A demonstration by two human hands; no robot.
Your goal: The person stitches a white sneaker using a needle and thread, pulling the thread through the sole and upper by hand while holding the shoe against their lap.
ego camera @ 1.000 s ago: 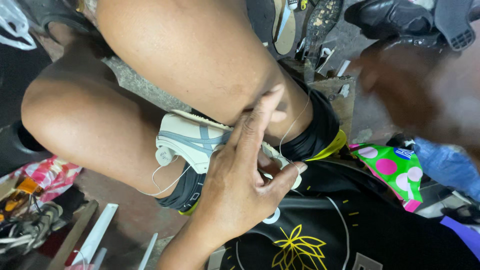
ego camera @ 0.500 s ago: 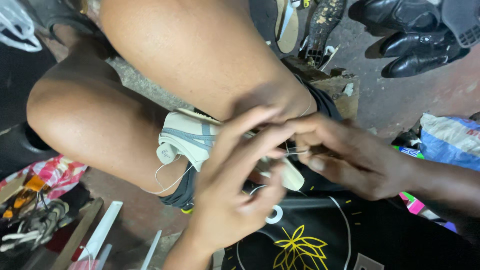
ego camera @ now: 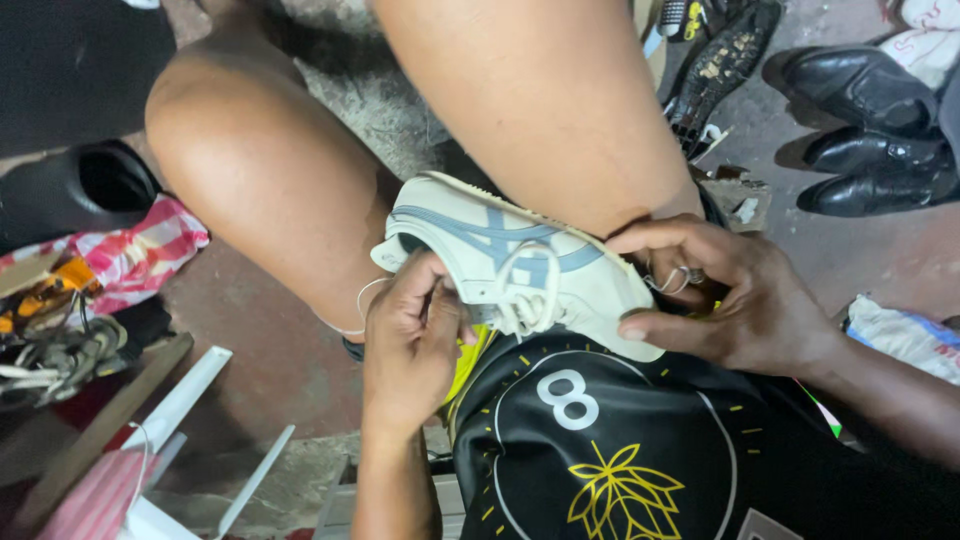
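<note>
Concrete floor [ego camera: 900,255] below; left hand [ego camera: 410,335] pinches thread at the sneaker [ego camera: 520,265] heel, right hand [ego camera: 730,300] grips its toe. Best keep thread taut, shoe braced between the knees.

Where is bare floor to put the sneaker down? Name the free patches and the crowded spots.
Bare floor lies between the striped cloth and the left hand; another patch sits below the black shoes. Crowded: the left edge with tangled cord, and the sneaker wedged between the legs.
</note>
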